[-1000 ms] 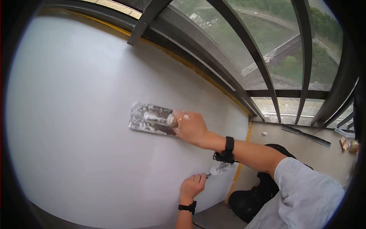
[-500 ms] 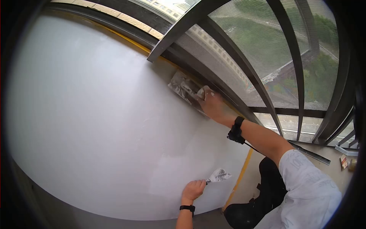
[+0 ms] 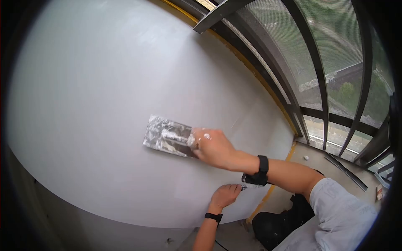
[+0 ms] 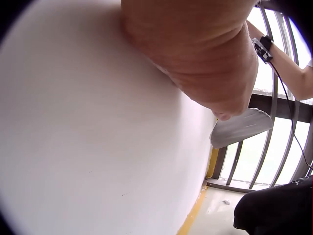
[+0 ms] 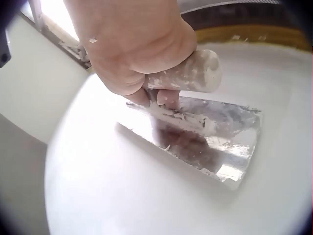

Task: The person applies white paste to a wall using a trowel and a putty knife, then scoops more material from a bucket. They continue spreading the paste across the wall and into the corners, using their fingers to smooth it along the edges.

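Observation:
My right hand (image 3: 215, 146) grips the handle of a plastering trowel (image 3: 157, 130), a flat rectangular steel blade smeared with white plaster. In the right wrist view the fingers wrap the round handle (image 5: 183, 74), and the blade (image 5: 234, 147) lies close along the white wall (image 5: 112, 191). Lower down, my left hand (image 3: 226, 195) holds a putty knife by its dark handle (image 3: 243, 188). The right wrist partly hides that knife in the head view. From the left wrist, its broad blade (image 4: 242, 128) shows past the hand (image 4: 195, 58), which is beside the wall (image 4: 98, 132).
Yellow tape (image 3: 264, 203) borders the wall at the floor side and along the window frame. Dark window bars (image 3: 307, 50) rise at the upper right. On the floor (image 3: 322, 167) lies a dark metal strip (image 3: 346, 171). A black-clad leg (image 3: 272, 228) is close by.
The right hand with the trowel went from mid-wall up to the window-side edge, then back down to mid-wall. The left hand keeps hold of the putty knife. The head view has shifted.

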Action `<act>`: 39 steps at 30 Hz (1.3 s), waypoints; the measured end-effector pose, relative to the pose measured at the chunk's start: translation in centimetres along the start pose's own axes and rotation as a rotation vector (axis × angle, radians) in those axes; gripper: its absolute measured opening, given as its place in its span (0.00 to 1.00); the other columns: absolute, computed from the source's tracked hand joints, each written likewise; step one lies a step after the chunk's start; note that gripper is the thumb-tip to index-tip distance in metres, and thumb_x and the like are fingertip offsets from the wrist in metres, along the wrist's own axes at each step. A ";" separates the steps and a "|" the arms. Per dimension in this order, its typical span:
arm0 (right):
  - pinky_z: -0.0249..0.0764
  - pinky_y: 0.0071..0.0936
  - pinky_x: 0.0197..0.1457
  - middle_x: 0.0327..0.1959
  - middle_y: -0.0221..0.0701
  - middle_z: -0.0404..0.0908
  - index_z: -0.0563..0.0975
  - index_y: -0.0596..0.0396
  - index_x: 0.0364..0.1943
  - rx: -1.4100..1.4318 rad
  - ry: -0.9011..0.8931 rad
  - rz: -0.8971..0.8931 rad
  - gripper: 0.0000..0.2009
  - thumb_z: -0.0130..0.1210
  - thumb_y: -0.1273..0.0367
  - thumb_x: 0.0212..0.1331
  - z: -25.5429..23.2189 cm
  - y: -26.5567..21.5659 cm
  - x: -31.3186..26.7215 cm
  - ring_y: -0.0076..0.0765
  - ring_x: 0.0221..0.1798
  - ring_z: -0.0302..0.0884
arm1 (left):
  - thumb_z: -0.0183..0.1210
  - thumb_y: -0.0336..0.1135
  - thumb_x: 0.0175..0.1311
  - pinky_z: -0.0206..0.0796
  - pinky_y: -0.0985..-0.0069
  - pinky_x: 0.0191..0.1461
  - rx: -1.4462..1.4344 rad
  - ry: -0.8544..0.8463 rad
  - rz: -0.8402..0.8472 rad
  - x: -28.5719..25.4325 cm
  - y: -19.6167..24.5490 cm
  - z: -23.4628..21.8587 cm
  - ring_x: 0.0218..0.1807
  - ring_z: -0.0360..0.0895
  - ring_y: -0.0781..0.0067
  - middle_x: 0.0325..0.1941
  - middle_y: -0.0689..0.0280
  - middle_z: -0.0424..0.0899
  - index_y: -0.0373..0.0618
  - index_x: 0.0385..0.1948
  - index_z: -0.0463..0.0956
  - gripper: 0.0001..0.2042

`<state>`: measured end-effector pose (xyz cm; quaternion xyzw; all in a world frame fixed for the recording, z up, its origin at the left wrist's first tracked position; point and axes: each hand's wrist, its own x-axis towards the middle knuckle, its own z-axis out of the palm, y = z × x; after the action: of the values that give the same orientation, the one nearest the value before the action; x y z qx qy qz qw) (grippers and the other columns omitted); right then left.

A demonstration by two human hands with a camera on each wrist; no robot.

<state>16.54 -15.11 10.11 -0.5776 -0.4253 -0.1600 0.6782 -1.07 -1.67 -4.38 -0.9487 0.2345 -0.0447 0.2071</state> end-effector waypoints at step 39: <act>0.73 0.35 0.35 0.21 0.44 0.80 0.76 0.66 0.29 -0.155 0.250 0.442 0.19 0.65 0.59 0.53 -12.0 16.8 0.1 0.40 0.27 0.80 | 0.56 0.34 0.64 0.52 0.79 0.24 -0.816 1.331 -2.404 -26.5 41.5 1.0 0.23 0.61 0.81 0.22 0.74 0.69 0.44 0.29 0.75 0.06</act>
<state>33.19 -21.36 -0.30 -0.6823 -0.1881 -0.1103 0.6978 -42.10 -22.42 -22.13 -0.3629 -0.6481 -0.5485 -0.3840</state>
